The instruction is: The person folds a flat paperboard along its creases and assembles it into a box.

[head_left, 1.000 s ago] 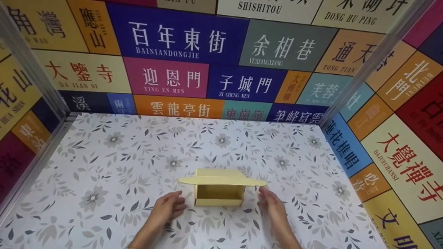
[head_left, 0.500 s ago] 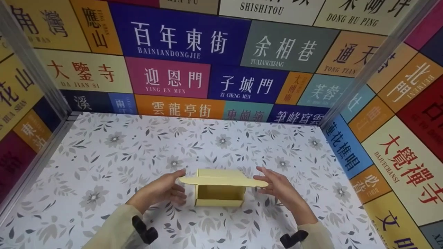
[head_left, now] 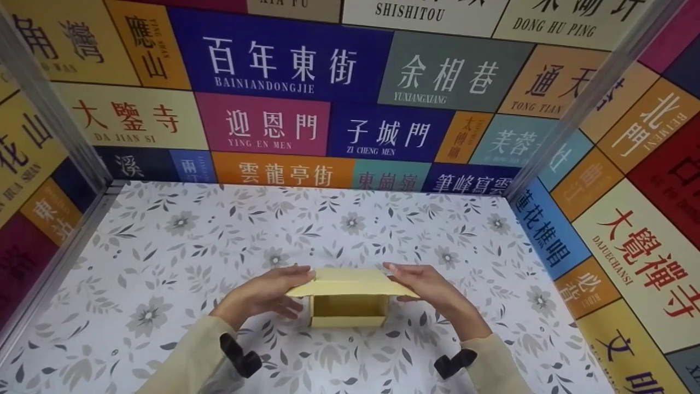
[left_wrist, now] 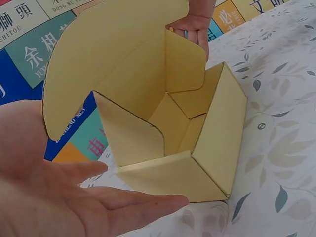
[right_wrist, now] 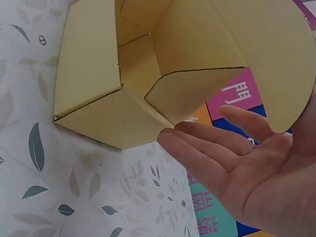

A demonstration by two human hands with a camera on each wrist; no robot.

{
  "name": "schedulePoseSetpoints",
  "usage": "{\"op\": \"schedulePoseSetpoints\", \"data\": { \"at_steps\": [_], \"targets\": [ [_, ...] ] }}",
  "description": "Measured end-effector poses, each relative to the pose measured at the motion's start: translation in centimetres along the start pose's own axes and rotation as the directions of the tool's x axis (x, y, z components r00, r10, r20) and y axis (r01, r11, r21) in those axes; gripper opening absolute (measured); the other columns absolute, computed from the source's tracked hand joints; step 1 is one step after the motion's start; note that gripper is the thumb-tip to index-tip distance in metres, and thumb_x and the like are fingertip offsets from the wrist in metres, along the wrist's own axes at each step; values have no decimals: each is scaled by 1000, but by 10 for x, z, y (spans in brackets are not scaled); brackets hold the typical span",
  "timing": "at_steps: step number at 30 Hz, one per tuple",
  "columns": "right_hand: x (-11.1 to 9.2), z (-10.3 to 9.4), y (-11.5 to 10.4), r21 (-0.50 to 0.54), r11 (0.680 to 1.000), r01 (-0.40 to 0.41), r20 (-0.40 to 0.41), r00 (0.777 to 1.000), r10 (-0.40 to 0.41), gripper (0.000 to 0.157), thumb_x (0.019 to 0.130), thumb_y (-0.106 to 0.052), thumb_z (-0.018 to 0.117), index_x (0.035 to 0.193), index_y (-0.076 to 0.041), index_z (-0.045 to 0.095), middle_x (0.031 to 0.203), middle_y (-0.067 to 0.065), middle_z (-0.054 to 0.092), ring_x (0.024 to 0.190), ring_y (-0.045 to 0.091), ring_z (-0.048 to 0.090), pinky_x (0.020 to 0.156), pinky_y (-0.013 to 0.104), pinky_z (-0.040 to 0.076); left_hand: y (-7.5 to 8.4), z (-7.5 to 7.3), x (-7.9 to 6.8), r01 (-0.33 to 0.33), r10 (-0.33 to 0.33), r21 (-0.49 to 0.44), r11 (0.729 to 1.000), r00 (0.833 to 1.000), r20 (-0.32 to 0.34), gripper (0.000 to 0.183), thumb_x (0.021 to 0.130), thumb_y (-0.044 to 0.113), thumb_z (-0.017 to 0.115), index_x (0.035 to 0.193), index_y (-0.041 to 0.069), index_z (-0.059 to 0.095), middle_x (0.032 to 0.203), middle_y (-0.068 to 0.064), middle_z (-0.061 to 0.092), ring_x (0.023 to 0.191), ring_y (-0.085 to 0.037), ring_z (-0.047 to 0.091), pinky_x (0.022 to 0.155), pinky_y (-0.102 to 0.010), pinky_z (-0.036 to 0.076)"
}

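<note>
A small pale-yellow cardboard box (head_left: 348, 322) stands on the patterned tabletop, its opening facing me. The lid flap (head_left: 350, 287) with rounded ends is raised and leans over the opening. At the lid's left end is my left hand (head_left: 261, 291), thumb along its top edge and fingers below, extended beside the box. My right hand (head_left: 435, 287) mirrors it at the right end. The left wrist view shows straight fingers close to the box's side wall (left_wrist: 158, 177) and a side flap (left_wrist: 131, 131) standing inward. Straight fingers also show in the right wrist view, beside the lid (right_wrist: 266, 39).
White tabletop (head_left: 229, 230) with grey leaves and flowers spreads around the box. Colourful wall panels (head_left: 284, 52) with printed characters enclose the back and sides, joined by metal corner posts (head_left: 569, 104). Black wrist mounts (head_left: 240, 355) sit over the beige sleeves.
Both hands have moved up and inward from beside the box to the lid's ends. The lid has tilted, showing more of its outer face. The box body stays in place.
</note>
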State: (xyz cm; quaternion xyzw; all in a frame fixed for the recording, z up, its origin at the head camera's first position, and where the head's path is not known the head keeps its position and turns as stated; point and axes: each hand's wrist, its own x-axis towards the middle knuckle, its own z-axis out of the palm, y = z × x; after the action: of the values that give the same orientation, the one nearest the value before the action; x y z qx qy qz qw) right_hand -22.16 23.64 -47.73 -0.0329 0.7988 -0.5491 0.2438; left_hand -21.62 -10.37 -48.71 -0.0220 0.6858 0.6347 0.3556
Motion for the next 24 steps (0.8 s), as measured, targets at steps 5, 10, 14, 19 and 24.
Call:
{"op": "schedulePoseSetpoints", "data": {
  "at_steps": [5, 10, 14, 19, 24],
  "targets": [
    [4, 9, 0, -107, 994, -12, -74, 997, 4, 50, 94, -44, 67, 138, -21, 61, 150, 3, 53, 138, 28, 51, 108, 41, 47, -6, 6, 3, -39, 39, 30, 999, 999, 2, 70, 100, 40, 59, 156, 7, 33, 104, -11, 65, 92, -28, 66, 87, -46, 60],
    [5, 16, 1, -180, 984, -4, -102, 995, -14, 49, 94, -42, 68, 138, -23, 61, 149, 5, 54, 144, 30, 44, 111, 39, 41, -9, 11, 6, -66, 67, 93, 993, 998, -15, 68, 99, 36, 61, 156, 9, 35, 92, -6, 64, 77, -14, 64, 79, -39, 62],
    [3, 21, 4, -198, 980, 9, -118, 992, -33, 50, 95, -37, 68, 138, -14, 61, 146, 11, 57, 134, 28, 54, 96, 27, 44, -12, 13, 6, -68, 72, 130, 989, 997, -20, 70, 98, 37, 63, 157, 12, 34, 82, -2, 64, 69, -9, 62, 72, -31, 60],
    [1, 27, 13, -177, 984, 30, -107, 993, -50, 50, 94, -30, 71, 137, -6, 61, 143, 18, 57, 126, 30, 60, 96, 27, 49, -21, 14, 4, -127, 129, 186, 974, 992, -1, 74, 98, 33, 63, 158, 9, 28, 83, -3, 69, 65, -8, 63, 63, -22, 52],
    [3, 29, 22, -201, 978, 57, -110, 991, -80, 52, 91, -27, 75, 136, -5, 62, 140, 20, 59, 131, 33, 57, 105, 36, 50, -34, 18, 4, -221, 225, 228, 948, 974, 10, 76, 98, 27, 63, 159, 4, 24, 107, -22, 73, 75, -13, 69, 66, -24, 54]
  ]
}}
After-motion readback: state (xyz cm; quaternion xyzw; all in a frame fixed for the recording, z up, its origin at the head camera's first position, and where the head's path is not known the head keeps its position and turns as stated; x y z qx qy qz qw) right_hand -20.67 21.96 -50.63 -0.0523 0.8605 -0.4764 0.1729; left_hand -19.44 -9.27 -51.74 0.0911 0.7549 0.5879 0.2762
